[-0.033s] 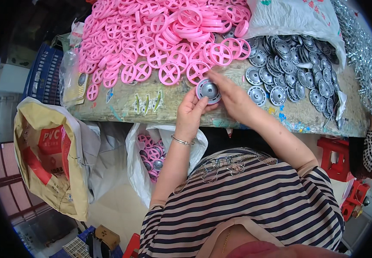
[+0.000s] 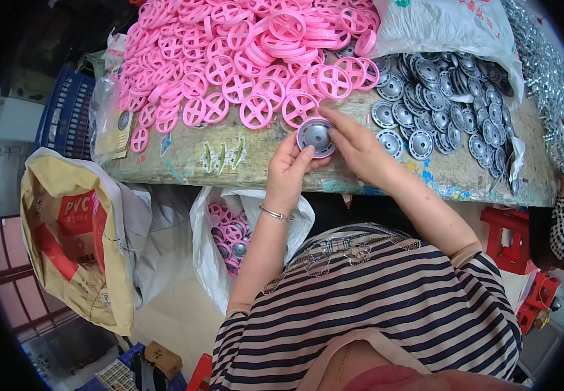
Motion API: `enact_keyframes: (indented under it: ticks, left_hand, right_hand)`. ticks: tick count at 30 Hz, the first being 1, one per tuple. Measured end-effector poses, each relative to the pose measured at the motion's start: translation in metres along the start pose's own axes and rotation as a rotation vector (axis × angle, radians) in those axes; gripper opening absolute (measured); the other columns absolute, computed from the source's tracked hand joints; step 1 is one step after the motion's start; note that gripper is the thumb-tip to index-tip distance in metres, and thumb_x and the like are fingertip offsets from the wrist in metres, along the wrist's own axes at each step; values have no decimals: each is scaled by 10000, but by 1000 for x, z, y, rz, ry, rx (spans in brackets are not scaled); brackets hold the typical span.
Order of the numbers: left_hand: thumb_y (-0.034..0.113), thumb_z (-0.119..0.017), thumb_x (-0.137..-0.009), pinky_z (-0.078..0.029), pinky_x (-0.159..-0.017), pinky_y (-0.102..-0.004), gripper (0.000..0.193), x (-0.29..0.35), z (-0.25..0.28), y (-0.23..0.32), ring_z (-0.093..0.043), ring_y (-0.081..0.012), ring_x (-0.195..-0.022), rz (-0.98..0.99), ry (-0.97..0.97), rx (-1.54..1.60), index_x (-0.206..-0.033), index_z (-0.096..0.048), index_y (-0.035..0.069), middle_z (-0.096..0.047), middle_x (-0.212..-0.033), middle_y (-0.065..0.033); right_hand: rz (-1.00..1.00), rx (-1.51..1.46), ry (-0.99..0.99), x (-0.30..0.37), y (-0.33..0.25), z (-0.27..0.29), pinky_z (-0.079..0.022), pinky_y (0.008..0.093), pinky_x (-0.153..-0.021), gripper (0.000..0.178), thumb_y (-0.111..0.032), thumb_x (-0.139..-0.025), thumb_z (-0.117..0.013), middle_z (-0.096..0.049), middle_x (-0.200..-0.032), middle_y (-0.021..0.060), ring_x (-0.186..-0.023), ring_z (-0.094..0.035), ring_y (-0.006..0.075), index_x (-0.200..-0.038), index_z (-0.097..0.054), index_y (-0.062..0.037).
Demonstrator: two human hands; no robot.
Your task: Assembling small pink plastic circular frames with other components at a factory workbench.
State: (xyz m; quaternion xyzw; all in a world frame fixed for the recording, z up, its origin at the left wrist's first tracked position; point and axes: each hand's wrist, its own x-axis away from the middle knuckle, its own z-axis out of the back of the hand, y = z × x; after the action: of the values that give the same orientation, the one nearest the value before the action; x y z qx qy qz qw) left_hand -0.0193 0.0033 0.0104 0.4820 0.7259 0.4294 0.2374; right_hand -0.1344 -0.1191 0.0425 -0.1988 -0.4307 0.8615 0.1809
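A pink toy wheel with a grey disc set in its face [image 2: 316, 135] is held over the table's near edge. My left hand [image 2: 287, 168] grips it from the lower left, its thumb on the near rim and its fingers beneath. At the wheel's right side, my right hand [image 2: 361, 146] is closed against the rim, fingers together and thumb by the disc's edge. Just beyond lies a big heap of pink spoked wheels [image 2: 239, 85]. A pile of grey discs [image 2: 419, 114] covers the table to the right of my hands.
The worn table [image 2: 184, 166] ends just in front of me. Below it, an open white bag [image 2: 298, 218] contains pink wheels with grey discs. A large tan sack [image 2: 119, 260] stands at left. A white plastic bag [image 2: 451, 29] lies behind the discs; a red stool [image 2: 510, 238] is at right.
My right hand has shifted slightly, its fingers drawing in around the wheel's right rim. The left hand and the wheel stay in nearly the same place.
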Motion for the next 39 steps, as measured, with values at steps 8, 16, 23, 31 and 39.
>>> enact_keyframes:
  ticks: [8,16,23,31,39]
  left_hand:
    - [18,-446,-946,-552,-838,-338,386,-1,2,-1,-592,-191,-1024,-12,-37,-46,-1327,-397,-16,-552,-1183,-114]
    - [90,-399,-982,-554,-809,-342,346,3,-3,-1,-602,-193,-1003,-39,27,-9,-1312,-421,-10,-559,-1167,-117]
    - [179,-552,-908,-412,-961,-335,497,5,11,-7,-535,-192,-1081,-344,67,-629,-1341,-358,34,-517,-1212,-109]
    - [110,-355,-1001,-424,-968,-353,398,-1,-7,-14,-510,-202,-1089,-368,325,42,-1380,-267,29,-449,-1240,-139]
    - [91,-364,-993,-330,-1077,-377,399,-6,-6,-20,-419,-249,-1241,-422,363,-50,-1372,-268,11,-396,-1311,-185]
  right_hand:
    - [-272,-340,-97,-2,3,6,-469,256,-775,259,-87,-901,-577,-618,-958,65,-877,-561,106,-1125,-520,30]
    - [-264,-327,3,-7,-3,3,-464,244,-760,239,-182,-948,-525,-611,-944,47,-848,-555,92,-1086,-565,9]
    - [190,-173,-105,-15,-73,-21,-452,362,-883,294,-179,-931,-509,-607,-983,138,-986,-582,267,-1176,-550,-21]
    - [247,310,218,-45,-4,-17,-420,405,-926,490,-206,-816,-636,-517,-1199,198,-1071,-505,364,-1234,-496,8]
    - [173,541,66,-48,8,-24,-413,411,-920,656,-315,-741,-697,-477,-1262,154,-1086,-485,341,-1283,-465,-29]
